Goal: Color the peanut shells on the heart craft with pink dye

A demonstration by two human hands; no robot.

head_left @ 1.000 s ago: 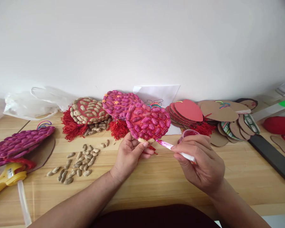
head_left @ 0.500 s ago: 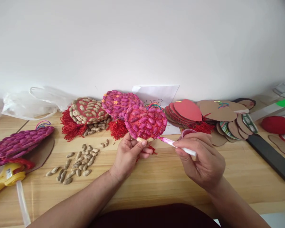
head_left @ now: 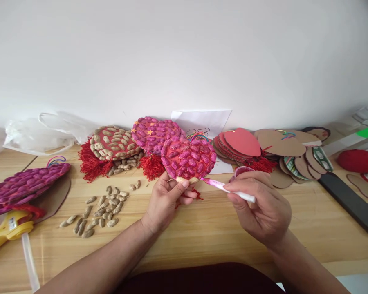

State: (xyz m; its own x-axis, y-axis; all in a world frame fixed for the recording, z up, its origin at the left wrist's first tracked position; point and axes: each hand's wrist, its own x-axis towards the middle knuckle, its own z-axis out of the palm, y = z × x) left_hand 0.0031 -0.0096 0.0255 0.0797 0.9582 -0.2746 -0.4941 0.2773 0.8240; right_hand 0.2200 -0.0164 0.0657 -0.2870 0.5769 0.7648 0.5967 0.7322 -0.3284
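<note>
My left hand (head_left: 168, 198) is closed on the lower edge of a heart-shaped peanut craft (head_left: 188, 159), thumb in front. Magenta colour covers most of its peanuts, while the ones by my thumb are bare tan. Red yarn hangs beneath it. Between the thumb and fingers of my right hand (head_left: 260, 208) is a white paintbrush (head_left: 241, 195) with magenta-stained tip, close to the heart's lower right edge. Whether the tip touches a peanut is hard to tell. A small clear cup (head_left: 241, 170) with pink on its rim shows behind the right fingers, partly hidden.
Loose peanuts (head_left: 106, 208) lie to the left. A yellow glue gun (head_left: 10, 228) sits beside a purple peanut piece (head_left: 27, 183). Behind are a tan peanut piece (head_left: 113, 141), a star-dotted purple one (head_left: 156, 132), red cutouts (head_left: 241, 141), cardboard shapes (head_left: 279, 143) and a black case (head_left: 349, 204).
The brush has shifted very slightly in my right hand, its tip still by the heart's lower edge. My left hand and the heart have barely moved.
</note>
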